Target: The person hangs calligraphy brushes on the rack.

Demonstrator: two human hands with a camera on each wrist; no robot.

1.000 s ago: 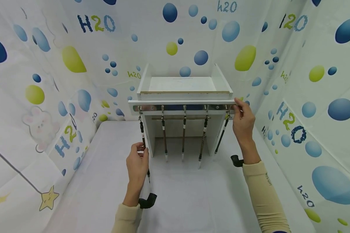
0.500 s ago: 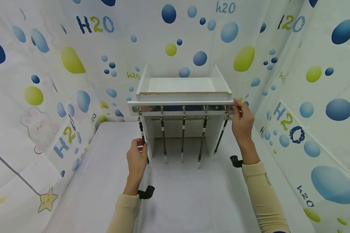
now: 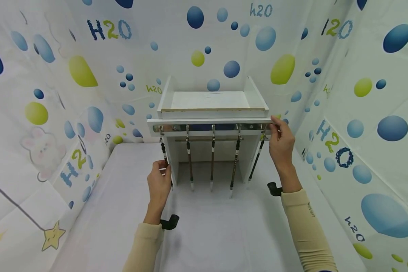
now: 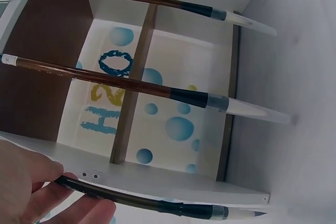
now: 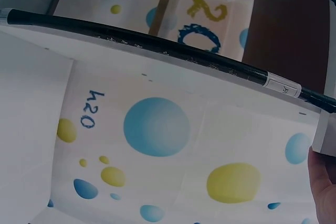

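Note:
In the head view several calligraphy brushes hang in a row from hooks on a metal strip point(image 3: 204, 127) along the front of a white shelf point(image 3: 166, 130). My left hand point(image 3: 159, 185) pinches the leftmost brush point(image 3: 163, 148) partway down its handle. In the left wrist view that dark brush point(image 4: 136, 198) runs out from my fingertips point(image 4: 100, 211), with its pale bristle tip at the lower right. My right hand point(image 3: 281, 145) grips the shelf's right end with thumb and fingers. Close to it hangs the rightmost brush point(image 3: 257, 160), also crossing the right wrist view.
On top of the shelf is a raised-sided tray point(image 3: 210, 100). Between its side panels, a thin rod point(image 3: 207, 139) crosses behind the brushes. A white cloth point(image 3: 210, 230) covers the table, and patterned curtains point(image 3: 357, 105) enclose the back and sides.
My left hand has moved up slightly, and the lower end of the leftmost brush has swung away from me toward the shelf. My right hand keeps its grip on the shelf's end.

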